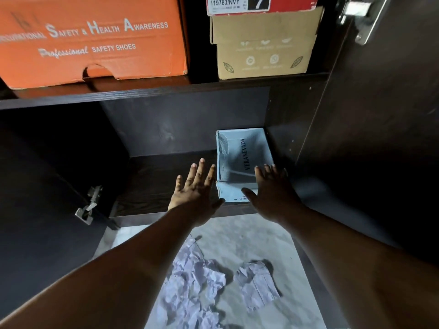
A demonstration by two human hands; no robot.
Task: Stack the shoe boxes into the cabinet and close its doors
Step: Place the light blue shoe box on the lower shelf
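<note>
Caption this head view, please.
Both open hands, left and right, flank a pale blue shoe box on the cabinet's bottom shelf.

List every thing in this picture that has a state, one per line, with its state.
light blue shoe box: lid on, lying on lower shelf, right corner
left hand: open, beside the box
right hand: open, at the box's right front
orange box: closed, upper shelf
cabinet door: open
paper: crumpled, on floor
</note>
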